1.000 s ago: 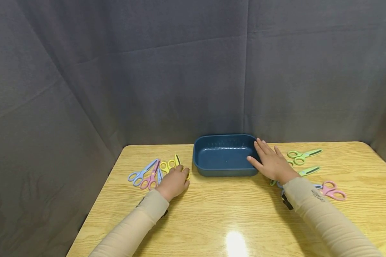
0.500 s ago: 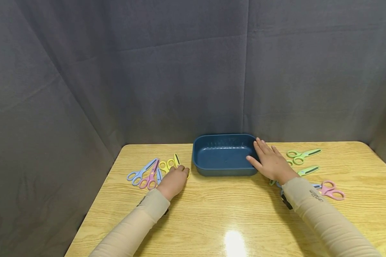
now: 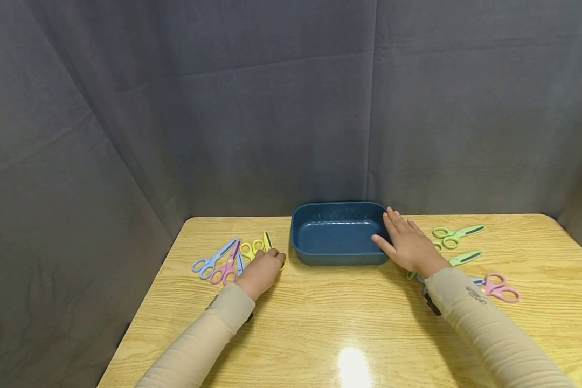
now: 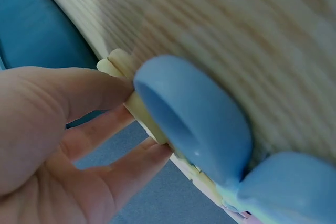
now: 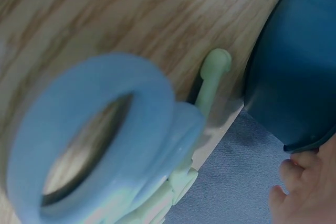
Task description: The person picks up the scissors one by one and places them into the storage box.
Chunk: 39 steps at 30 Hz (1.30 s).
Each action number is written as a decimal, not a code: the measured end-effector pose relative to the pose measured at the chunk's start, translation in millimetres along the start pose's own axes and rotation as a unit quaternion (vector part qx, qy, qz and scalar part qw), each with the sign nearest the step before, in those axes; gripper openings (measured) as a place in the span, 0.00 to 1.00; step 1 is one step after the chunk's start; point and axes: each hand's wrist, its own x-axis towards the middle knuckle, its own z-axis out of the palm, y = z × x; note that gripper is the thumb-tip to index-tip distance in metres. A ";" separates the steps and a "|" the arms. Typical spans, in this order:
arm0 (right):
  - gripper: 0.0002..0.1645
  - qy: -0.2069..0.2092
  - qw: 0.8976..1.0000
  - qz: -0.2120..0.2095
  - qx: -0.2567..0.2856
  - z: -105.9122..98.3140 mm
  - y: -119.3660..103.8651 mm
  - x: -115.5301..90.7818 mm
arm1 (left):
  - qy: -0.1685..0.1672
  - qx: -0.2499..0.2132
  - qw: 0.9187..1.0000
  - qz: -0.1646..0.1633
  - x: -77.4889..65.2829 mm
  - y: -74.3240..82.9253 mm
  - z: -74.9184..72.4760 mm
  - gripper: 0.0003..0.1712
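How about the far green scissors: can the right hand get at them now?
Probably yes: the far green scissors lie uncovered near the right hand, which holds nothing but touches the blue bin.

The thumb of the left hand (image 3: 259, 273), seen jutting out a second ago, has been tucked from the head view. The hand's outline has been narrowed over the yellow scissors (image 3: 267, 241).

From here I see a wood-grain table (image 3: 320, 312), a blue tray (image 3: 341, 259) midway along its far edge, blue scissors (image 3: 218, 257), pink scissors (image 3: 230, 263) and yellow scissors (image 3: 267, 243) toward the left edge, green scissors (image 3: 458, 235) toward the far right corner
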 end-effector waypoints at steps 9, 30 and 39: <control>0.50 -0.005 1.000 0.002 0.000 -1.7 -0.3 -0.2 | 0.004 -0.033 0.999 -0.015 3.6 -3.4 4.0 0.19; 0.52 0.002 1.000 0.003 -0.003 0.2 1.1 0.8 | 0.015 -0.112 0.994 -0.015 8.3 -9.8 2.1 0.22; 0.50 -0.001 1.000 0.008 -0.001 -0.3 -0.7 0.1 | 0.014 -0.119 0.993 -0.008 7.5 -11.9 2.6 0.24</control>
